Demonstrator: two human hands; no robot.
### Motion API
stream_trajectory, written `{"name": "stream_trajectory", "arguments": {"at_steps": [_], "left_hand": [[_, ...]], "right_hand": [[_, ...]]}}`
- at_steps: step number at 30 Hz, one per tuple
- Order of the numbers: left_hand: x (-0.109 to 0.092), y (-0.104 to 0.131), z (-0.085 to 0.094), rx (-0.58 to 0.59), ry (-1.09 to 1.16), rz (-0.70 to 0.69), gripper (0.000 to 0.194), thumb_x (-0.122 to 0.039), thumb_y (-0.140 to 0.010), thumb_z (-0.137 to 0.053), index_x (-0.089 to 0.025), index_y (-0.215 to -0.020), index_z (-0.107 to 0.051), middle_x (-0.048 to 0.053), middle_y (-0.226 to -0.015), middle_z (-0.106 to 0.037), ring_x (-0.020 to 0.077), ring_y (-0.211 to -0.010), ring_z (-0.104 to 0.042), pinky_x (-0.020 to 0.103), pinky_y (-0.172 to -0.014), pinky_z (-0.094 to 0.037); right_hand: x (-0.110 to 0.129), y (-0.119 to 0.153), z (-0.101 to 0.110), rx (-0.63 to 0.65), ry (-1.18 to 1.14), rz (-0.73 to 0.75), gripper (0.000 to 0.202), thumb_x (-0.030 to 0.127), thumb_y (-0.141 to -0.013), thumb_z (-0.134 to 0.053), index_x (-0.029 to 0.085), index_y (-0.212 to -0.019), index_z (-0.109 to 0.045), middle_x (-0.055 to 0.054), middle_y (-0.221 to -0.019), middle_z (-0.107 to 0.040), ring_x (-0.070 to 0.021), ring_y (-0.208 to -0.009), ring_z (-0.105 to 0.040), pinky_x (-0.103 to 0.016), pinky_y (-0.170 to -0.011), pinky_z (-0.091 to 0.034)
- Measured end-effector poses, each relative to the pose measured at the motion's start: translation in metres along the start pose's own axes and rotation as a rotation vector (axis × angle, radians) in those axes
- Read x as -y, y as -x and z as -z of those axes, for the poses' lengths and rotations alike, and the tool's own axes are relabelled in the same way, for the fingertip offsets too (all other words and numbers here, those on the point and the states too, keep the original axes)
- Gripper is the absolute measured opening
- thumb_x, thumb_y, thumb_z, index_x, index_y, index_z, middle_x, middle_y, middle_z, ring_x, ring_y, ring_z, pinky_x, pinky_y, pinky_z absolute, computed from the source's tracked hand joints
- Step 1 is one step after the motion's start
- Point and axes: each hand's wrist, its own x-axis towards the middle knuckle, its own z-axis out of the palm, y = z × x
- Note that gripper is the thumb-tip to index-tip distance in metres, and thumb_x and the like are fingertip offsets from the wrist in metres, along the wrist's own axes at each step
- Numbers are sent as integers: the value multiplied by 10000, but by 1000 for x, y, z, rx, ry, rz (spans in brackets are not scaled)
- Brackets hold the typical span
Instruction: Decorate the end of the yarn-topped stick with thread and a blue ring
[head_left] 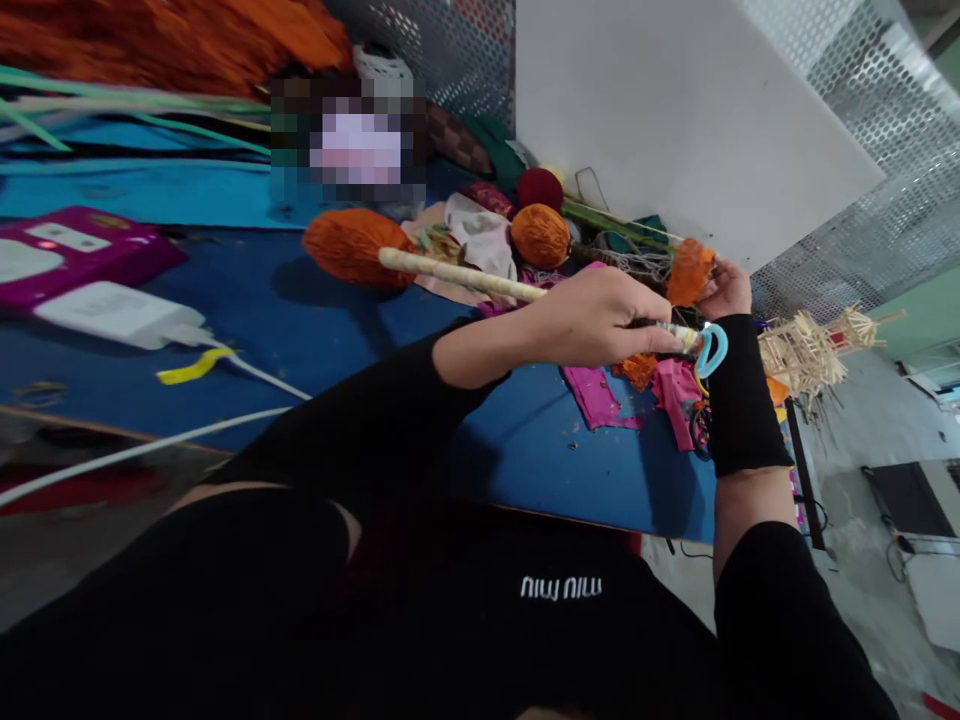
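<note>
My left hand (pixel 592 315) is closed around a long pale stick (pixel 457 273) that runs left over the table. At the other side of this fist a light blue loop (pixel 712 350), like a scissor handle, sticks out; the rest of it is hidden. My right hand (pixel 726 288) pinches a small crinkled orange piece (pixel 690 272) up against the back of the table. The stick's far end overlaps a crinkled orange bulb (pixel 352 245); whether they are joined I cannot tell. Another orange ball (pixel 540 236) and a dark red ball (pixel 540 188) lie behind the left hand.
Pink cloth scraps (pixel 600 397) lie on the blue table (pixel 480 450). A purple power strip (pixel 90 250) with a white charger (pixel 124 313) and cable is at the left. A white board (pixel 675 110) stands behind. Bundled thin sticks (pixel 806 350) project at the right.
</note>
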Motion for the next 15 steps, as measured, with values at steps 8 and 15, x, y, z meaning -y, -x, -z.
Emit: {"name": "stream_trajectory", "arguments": {"at_steps": [8, 15], "left_hand": [[5, -2, -11, 14, -16, -17, 425, -399, -955, -599, -180, -611, -480, -34, -561, -462, 97, -544, -437, 267, -563, -261], [4, -4, -11, 16, -39, -11, 419, -401, -961, -586, -178, -618, -495, -30, -562, -471, 98, -533, -423, 270, -557, -243]], "right_hand": [[44, 15, 27, -71, 100, 226, 69, 244, -850, -623, 236, -878, -686, 50, -698, -603, -98, -563, -523, -275, -633, -546], [75, 65, 24, -301, 76, 543, 112, 167, -881, -568, 187, -876, -678, 48, -678, -581, -83, -564, -528, -249, -595, -524]]}}
